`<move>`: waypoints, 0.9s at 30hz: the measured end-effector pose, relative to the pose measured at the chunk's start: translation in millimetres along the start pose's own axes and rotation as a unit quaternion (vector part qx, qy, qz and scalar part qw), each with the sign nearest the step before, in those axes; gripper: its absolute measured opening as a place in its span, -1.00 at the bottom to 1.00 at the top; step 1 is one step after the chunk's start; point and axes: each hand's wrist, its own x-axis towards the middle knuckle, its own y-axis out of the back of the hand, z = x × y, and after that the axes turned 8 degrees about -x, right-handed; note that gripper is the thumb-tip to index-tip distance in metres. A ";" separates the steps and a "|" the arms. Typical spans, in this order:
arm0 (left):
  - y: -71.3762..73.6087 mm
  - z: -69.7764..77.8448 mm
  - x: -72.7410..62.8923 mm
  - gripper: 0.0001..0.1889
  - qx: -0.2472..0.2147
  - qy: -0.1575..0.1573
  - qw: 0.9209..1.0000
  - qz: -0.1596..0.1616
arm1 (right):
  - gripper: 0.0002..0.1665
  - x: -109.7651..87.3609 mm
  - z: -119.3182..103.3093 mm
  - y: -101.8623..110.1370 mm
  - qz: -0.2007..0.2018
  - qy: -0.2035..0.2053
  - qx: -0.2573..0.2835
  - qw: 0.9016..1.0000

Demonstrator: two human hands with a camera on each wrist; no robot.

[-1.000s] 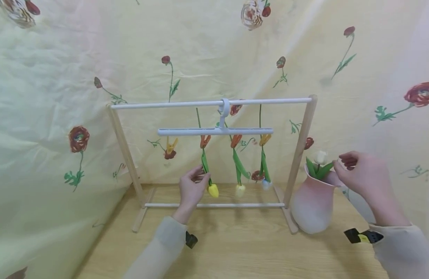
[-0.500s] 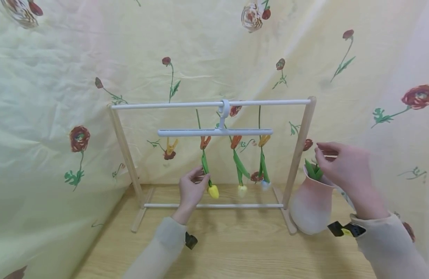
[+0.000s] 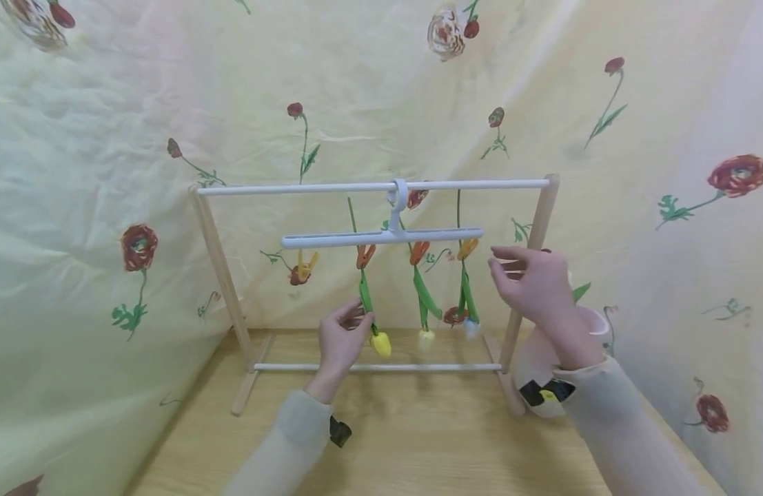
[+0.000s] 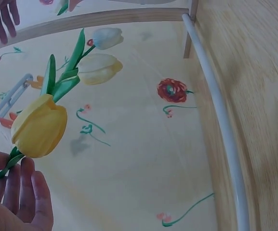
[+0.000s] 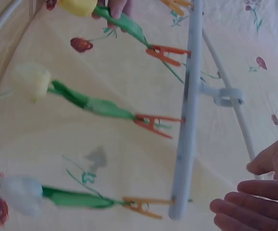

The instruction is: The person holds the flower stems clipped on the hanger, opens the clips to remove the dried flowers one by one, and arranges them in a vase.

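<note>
Left fingers point(image 4: 41, 197) pinching green stem point(image 4: 7, 166), yellow tulip point(image 4: 38, 126) head-down, petals point(image 4: 52, 127) overlapping

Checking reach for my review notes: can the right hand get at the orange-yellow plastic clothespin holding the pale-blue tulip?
Probably yes: the right hand, holding nothing, appears beside that clothespin; the pale straight hanger bar lies above it, leaving the near side apparently free.

- Text, labels, brands, numbers, signs: none can be read in the head view or in either wrist view.
- Lower right of the head view: a black wrist device point(image 3: 533, 394) bears a small yellow patch point(image 3: 547, 395); any lettering there is too small to tell.
- Lower middle of the head view: a second black device point(image 3: 340, 432) shows nothing legible.
</note>
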 end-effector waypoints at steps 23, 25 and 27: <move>-0.9 -1.3 2.7 -0.66 -0.004 -0.011 1.000 -0.011 | -0.64 16.0 -72.9 -113.7 -0.018 -0.007 0.155 0.988; -0.8 -2.2 1.6 -0.66 0.000 -0.009 1.000 -0.012 | -0.62 16.9 -76.5 -123.6 -0.018 -0.018 0.168 0.986; -0.7 -3.7 0.6 -0.66 0.002 -0.004 1.000 -0.012 | -0.60 17.2 -80.3 -132.4 -0.020 -0.031 0.175 0.984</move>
